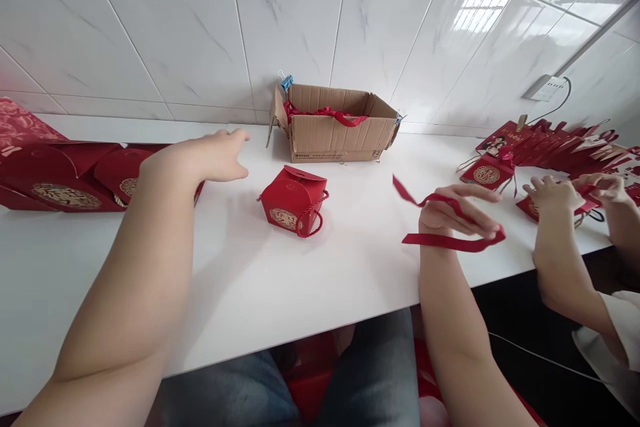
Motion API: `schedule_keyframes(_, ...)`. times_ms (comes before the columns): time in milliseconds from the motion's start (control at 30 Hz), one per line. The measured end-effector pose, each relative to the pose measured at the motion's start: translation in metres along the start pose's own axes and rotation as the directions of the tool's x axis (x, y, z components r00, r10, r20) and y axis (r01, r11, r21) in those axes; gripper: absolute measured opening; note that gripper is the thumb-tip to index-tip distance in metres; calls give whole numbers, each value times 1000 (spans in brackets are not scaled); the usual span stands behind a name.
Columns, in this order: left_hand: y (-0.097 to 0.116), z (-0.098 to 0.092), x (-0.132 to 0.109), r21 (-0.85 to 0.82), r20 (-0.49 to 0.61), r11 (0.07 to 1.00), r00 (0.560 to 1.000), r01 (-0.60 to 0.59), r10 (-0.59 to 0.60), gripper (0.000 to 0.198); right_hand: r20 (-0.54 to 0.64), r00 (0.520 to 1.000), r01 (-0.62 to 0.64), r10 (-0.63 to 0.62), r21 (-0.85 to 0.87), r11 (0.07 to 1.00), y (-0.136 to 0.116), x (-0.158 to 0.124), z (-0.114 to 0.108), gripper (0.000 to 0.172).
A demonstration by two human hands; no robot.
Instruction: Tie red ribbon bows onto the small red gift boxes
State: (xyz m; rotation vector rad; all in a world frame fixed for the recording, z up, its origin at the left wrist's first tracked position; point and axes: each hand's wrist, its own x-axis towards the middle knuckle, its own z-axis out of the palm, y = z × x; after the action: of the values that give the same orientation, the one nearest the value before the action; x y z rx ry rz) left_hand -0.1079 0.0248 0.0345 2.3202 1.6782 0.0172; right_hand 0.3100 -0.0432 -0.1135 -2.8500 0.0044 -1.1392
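Observation:
My left hand (207,157) stretches out flat over the white table (300,267), fingers apart, holding nothing. It hovers by the edge of a stack of flat red boxes (65,177) on the left. My right hand (457,213) is closed on a red ribbon (453,240), which loops out to both sides of the fingers. A folded red gift box (294,200) with a cord handle stands on the table between my two hands, touched by neither.
An open cardboard carton (335,127) with red ribbons inside stands against the tiled wall. At the right, another person's hands (575,197) work on a small red box beside a fanned row of flat red boxes (555,143). A wall socket (545,88) is above.

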Motion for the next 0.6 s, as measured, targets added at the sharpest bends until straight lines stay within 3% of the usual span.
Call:
schedule_keyframes(33,8,-3,-6,41,7,998,999,48,-48,68,89,995,-56,35,255,965,2,-1,-6,58)
schedule_keyframes(67,17,-5,-11,50,37,999,999,-11,9,59,190,982,-94,-20,573,814,3,-1,-13,61)
schedule_keyframes(100,25,-6,-15,48,85,998,995,-51,47,51,255,957,-151,-141,848,508,2,-2,-20,60)
schedule_keyframes(133,32,-6,-17,36,128,992,985,-125,119,44,260,898,-231,-356,965,121,0,-2,-26,55)
schedule_keyframes(167,38,-5,-18,19,169,980,966,-199,193,37,222,774,-394,-593,902,-177,-5,-4,-31,45)
schedule_keyframes(200,43,-2,-17,7,203,969,949,-248,242,34,178,630,-538,-756,802,-260,-10,-6,-35,32)
schedule_keyframes(233,47,1,-15,-1,229,959,933,-284,277,34,166,558,-548,-813,810,-211,-17,-10,-37,22)
schedule_keyframes(267,50,5,-13,-2,248,953,924,-302,292,37,178,525,-533,-832,831,-159,-24,-15,-37,15)
schedule_keyframes(433,63,20,-8,54,235,942,922,-330,309,52,265,408,-322,-873,937,134,-45,-44,-30,32)
schedule_keyframes(533,71,23,-9,41,238,933,911,-356,337,43,287,342,-174,-895,955,239,-43,-48,-33,32)
schedule_keyframes(600,76,24,-10,35,251,925,900,-378,358,35,283,287,-83,-915,959,270,-41,-46,-37,23)
